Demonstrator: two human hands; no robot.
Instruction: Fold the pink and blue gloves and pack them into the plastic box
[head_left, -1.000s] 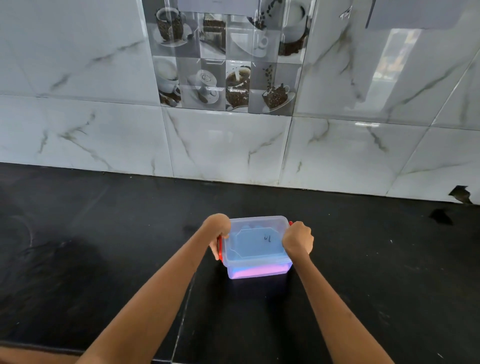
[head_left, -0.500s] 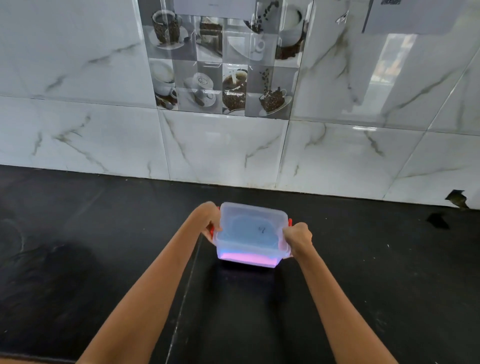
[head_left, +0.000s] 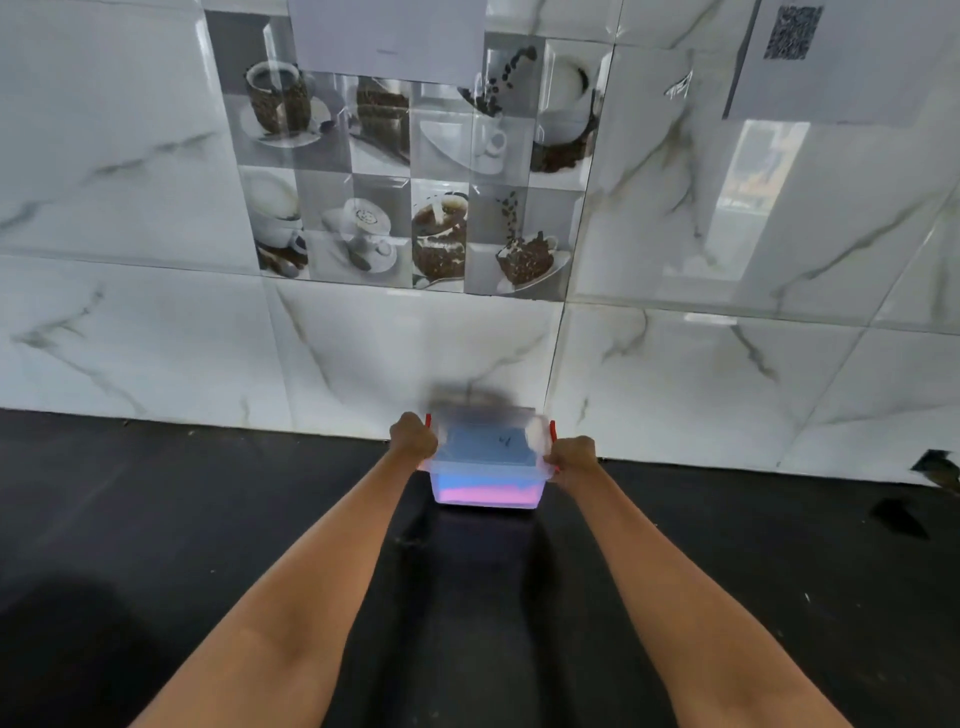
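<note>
Both hands, left hand (head_left: 413, 435) and right hand (head_left: 571, 456), fingers clamped on plastic box (head_left: 485, 470) sides, box near tiled wall (head_left: 415, 353). Gloves (head_left: 488, 491) inside (pink under blue), lid on. Final step: set down, release.

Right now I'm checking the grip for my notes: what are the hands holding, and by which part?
Both hands hold the plastic box by its two short ends, left hand and right hand, at the red latches.
</note>
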